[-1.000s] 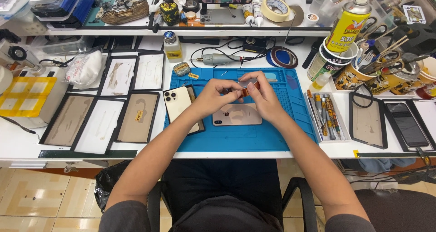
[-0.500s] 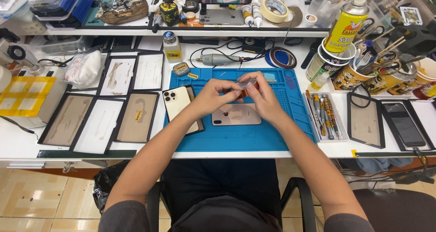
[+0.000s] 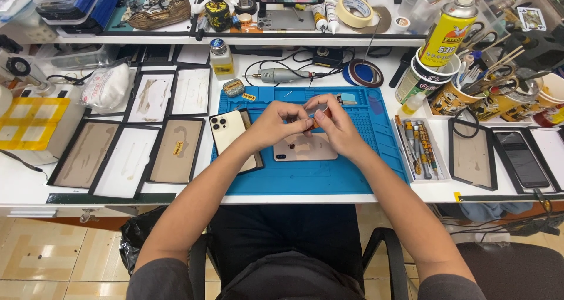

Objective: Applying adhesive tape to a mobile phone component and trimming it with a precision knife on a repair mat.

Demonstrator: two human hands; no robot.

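Fingers of both hands [image 3: 308,123] pinched together on perhaps a small orange part [image 3: 315,122], above a gold phone [image 3: 305,147].

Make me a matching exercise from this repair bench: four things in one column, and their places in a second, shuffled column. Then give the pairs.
Things:
1. gold phone
2. white phone
3. spray can
4. tape roll

Places:
A. on the upper shelf
B. standing in the cups at the right
C. face down on the blue mat, under both hands
D. at the mat's left edge, beside the left hand's forearm

The right hand meets the left above the gold phone.

Pairs: 1-C, 2-D, 3-B, 4-A
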